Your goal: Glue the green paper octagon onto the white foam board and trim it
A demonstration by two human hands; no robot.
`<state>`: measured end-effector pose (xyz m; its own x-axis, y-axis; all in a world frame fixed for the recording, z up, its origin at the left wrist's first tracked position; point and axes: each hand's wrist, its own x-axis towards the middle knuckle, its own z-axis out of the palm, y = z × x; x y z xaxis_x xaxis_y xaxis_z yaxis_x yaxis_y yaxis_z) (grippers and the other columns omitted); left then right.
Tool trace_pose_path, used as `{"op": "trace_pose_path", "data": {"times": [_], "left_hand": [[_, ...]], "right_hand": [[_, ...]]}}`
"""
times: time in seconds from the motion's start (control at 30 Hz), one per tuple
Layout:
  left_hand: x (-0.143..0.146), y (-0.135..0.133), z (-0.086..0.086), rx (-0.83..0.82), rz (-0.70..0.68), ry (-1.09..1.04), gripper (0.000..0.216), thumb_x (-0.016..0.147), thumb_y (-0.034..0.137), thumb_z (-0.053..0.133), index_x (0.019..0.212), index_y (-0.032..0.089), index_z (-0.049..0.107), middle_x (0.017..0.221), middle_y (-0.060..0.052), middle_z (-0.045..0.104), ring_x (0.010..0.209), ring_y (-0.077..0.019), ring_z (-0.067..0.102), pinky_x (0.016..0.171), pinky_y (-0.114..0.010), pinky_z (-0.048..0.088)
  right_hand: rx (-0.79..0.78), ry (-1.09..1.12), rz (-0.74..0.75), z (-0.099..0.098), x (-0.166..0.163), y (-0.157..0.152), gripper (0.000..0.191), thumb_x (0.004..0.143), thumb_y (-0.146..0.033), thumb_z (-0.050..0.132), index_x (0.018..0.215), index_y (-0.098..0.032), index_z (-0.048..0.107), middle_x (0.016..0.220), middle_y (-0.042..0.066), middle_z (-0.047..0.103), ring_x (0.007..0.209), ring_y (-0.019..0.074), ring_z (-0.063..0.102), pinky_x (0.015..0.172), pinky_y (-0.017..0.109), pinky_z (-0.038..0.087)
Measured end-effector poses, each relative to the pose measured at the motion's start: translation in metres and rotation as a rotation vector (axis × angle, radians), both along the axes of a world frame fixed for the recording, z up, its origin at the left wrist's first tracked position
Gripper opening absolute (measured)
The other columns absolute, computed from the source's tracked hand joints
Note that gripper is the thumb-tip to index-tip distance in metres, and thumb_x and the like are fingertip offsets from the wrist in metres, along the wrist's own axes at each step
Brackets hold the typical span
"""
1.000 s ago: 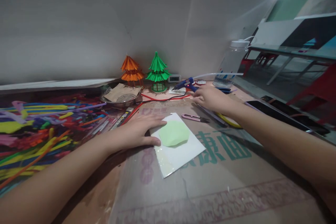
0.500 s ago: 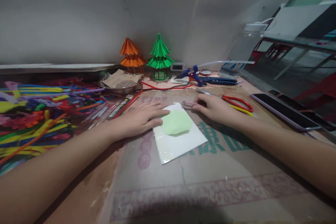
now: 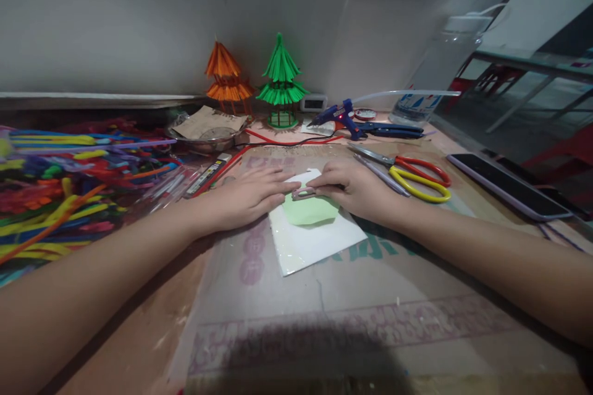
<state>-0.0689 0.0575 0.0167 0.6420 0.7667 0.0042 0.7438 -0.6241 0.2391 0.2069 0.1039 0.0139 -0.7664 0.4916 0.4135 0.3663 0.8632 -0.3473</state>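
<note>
My left hand (image 3: pixel 250 197) lies flat with its fingers stretched out, the fingertips touching the left edge of a light green paper (image 3: pixel 312 213). That paper rests on a white square card (image 3: pixel 319 247). Between the thumb and fingers of my right hand (image 3: pixel 356 188) is a small, slim pinkish utility knife (image 3: pixel 303 193) with a slot along its body. It lies over the upper part of the green paper, close to my left fingertips. Whether its blade is out is too small to tell. Scissors (image 3: pixel 417 178) with red and yellow handles lie right of my right hand.
Behind stand an orange pagoda model (image 3: pixel 227 74) and a green one (image 3: pixel 280 83). A blue glue gun (image 3: pixel 340 116), pliers (image 3: pixel 393 129) and a bottle (image 3: pixel 426 83) are at the back right. A phone (image 3: pixel 504 185) lies right; colourful pipe cleaners (image 3: pixel 60 197) are heaped left.
My right hand has moved left with the utility knife, from beside the card to over the green paper. The scissors show more fully. My left hand stays on the paper.
</note>
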Motion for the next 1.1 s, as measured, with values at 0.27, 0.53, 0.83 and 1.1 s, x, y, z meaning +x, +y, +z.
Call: {"op": "trace_pose_path", "data": {"times": [0.27, 0.53, 0.83, 1.1], "left_hand": [[0.001, -0.001, 0.001, 0.009, -0.002, 0.017, 0.054, 0.111, 0.047, 0.027, 0.157, 0.028, 0.047, 0.17, -0.002, 0.033, 0.158, -0.025, 0.03, 0.13, -0.046, 0.022], [-0.001, 0.0, -0.002, 0.025, -0.005, 0.016, 0.054, 0.111, 0.049, 0.027, 0.157, 0.031, 0.046, 0.171, 0.0, 0.033, 0.157, -0.024, 0.031, 0.129, -0.044, 0.022], [-0.002, 0.0, -0.003, 0.027, -0.015, 0.005, 0.053, 0.111, 0.048, 0.027, 0.158, 0.031, 0.045, 0.171, 0.0, 0.033, 0.157, -0.0233, 0.031, 0.129, -0.043, 0.021], [-0.002, -0.001, -0.002, 0.015, -0.01, -0.007, 0.052, 0.11, 0.047, 0.028, 0.157, 0.031, 0.046, 0.17, -0.002, 0.034, 0.157, -0.025, 0.032, 0.129, -0.046, 0.023]], "right_hand": [[-0.012, -0.025, 0.068, 0.004, 0.003, -0.011, 0.017, 0.1, -0.023, 0.063, 0.104, -0.018, 0.079, 0.087, 0.006, 0.072, 0.077, 0.017, 0.063, 0.069, 0.029, 0.046], [0.001, -0.049, 0.085, 0.008, 0.007, -0.018, 0.02, 0.101, -0.025, 0.061, 0.106, -0.02, 0.079, 0.084, 0.006, 0.073, 0.077, 0.0179, 0.065, 0.07, 0.03, 0.047], [0.066, -0.046, 0.135, 0.011, 0.012, -0.028, 0.022, 0.104, -0.024, 0.057, 0.104, -0.015, 0.078, 0.085, 0.008, 0.073, 0.078, 0.018, 0.065, 0.071, 0.029, 0.046], [0.042, -0.05, 0.178, 0.013, 0.014, -0.03, 0.019, 0.102, -0.02, 0.058, 0.105, -0.016, 0.077, 0.085, 0.008, 0.074, 0.078, 0.0179, 0.064, 0.07, 0.029, 0.045]]}}
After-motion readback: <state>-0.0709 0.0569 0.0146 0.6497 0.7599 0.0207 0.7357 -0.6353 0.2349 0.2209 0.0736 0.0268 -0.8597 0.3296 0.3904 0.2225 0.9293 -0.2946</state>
